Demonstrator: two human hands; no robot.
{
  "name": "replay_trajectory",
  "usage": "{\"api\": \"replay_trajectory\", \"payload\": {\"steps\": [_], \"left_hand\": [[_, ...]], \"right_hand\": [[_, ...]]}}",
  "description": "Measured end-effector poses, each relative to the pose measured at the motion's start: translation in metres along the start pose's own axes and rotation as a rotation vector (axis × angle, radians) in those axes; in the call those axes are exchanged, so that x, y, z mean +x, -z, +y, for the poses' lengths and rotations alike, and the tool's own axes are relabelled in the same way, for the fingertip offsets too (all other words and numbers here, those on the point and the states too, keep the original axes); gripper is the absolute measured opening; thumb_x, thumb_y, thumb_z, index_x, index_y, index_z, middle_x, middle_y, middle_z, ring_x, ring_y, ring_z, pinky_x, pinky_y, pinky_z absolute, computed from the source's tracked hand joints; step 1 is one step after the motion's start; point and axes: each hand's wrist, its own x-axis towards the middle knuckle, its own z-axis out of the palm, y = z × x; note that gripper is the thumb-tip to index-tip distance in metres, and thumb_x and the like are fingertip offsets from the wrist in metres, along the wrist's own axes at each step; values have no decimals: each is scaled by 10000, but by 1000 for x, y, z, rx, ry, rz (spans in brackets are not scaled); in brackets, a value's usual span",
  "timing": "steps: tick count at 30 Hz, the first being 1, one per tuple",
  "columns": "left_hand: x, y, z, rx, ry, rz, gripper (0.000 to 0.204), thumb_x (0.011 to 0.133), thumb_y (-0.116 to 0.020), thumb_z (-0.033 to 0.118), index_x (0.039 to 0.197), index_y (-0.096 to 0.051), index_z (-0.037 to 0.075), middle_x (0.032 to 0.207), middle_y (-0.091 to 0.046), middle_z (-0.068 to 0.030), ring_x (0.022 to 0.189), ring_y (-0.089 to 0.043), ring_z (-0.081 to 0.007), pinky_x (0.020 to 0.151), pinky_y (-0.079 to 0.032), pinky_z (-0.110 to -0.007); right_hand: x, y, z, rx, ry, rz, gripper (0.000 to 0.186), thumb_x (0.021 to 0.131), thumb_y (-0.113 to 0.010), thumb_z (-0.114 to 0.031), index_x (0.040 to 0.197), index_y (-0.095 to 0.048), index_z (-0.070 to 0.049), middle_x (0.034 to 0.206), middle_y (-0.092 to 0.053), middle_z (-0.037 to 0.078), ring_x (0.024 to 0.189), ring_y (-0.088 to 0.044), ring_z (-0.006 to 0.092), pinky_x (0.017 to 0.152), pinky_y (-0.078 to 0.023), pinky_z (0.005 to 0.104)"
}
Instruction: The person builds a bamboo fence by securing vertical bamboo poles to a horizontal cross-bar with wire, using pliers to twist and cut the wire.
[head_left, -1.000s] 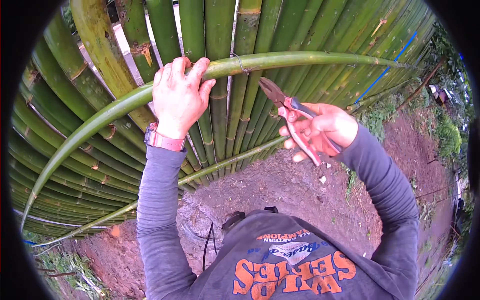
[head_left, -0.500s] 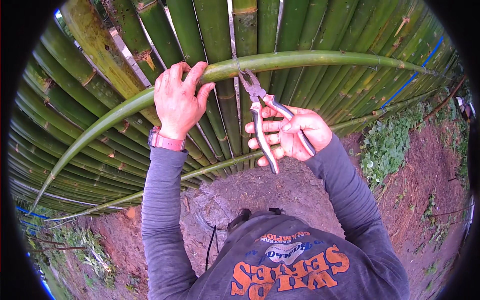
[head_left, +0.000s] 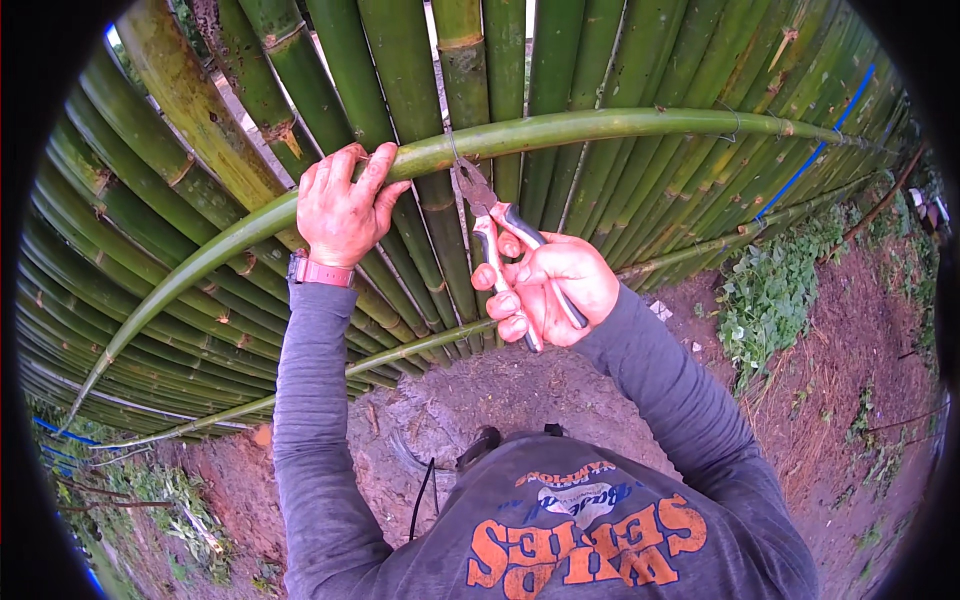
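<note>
A long green bamboo pole [head_left: 600,124] runs crosswise over a row of upright bamboo stalks [head_left: 460,75]. My left hand [head_left: 343,210] is closed over this pole, its thumb and fingers along the top and near side. In my right hand [head_left: 548,285] is a pair of pliers [head_left: 487,225] with white and black handles, the fingers wrapped round them. The plier jaws are at a thin wire [head_left: 452,140] looped round the pole, just right of my left hand. Whether the jaws grip the wire is too small to tell.
Another wire tie [head_left: 735,125] circles the pole farther right. A lower thin bamboo rail [head_left: 410,347] crosses the stalks nearer me. Blue cord [head_left: 790,180] hangs at the right. Brown soil [head_left: 490,395] lies below, with leafy green plants [head_left: 768,300] at the right.
My right hand has closed more round the plier handles, bringing them nearer together. The pliers have tilted a little. The whole view has shifted slightly; my left hand stays on the pole.
</note>
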Motion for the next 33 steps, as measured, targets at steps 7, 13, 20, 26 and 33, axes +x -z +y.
{"api": "replay_trajectory", "payload": {"steps": [7, 13, 20, 26, 33], "left_hand": [[3, -1, 1, -31, 8, 8, 468, 792, -728, 400, 1215, -650, 218, 1012, -609, -32, 913, -604, -228, 824, -472, -383], [-9, -1, -1, -60, 45, 9, 461, 781, -734, 405, 1190, -656, 209, 1002, -591, -37, 916, -600, -236, 827, -470, -383], [1, 0, 5, -137, 83, 51, 472, 746, -774, 353, 1168, -671, 169, 986, -594, -48, 923, -600, -234, 835, -465, -382], [12, 19, 9, -276, 173, -150, 551, 738, -782, 444, 1174, -662, 130, 1049, -574, -78, 1001, -560, -253, 904, -420, -417], [42, 13, 38, -383, 147, -165, 526, 765, -761, 497, 1111, -695, 106, 1019, -587, -82, 984, -565, -270, 851, -453, -410]], "right_hand": [[-3, -15, 7, -253, 94, 192, 474, 798, -440, 49, 1197, -479, -203, 903, -523, 85, 658, -512, 180, 552, -441, 346], [-5, -58, -36, -2353, -192, 667, 480, 839, -471, -16, 1317, -429, -2, 951, -586, 221, 734, -636, 349, 697, -520, 452], [4, -118, -37, -3356, -275, 800, 377, 916, -495, -182, 1260, -546, -35, 1091, -548, 221, 960, -625, 372, 727, -503, 544], [-12, -86, -50, -3423, 163, 715, 369, 906, -507, -198, 1237, -580, -53, 1031, -555, 180, 1003, -587, 356, 811, -461, 530], [-44, -54, -65, -2666, -39, 395, 501, 745, -604, -55, 1244, -617, -106, 1002, -614, 167, 913, -635, 358, 799, -537, 456]]}}
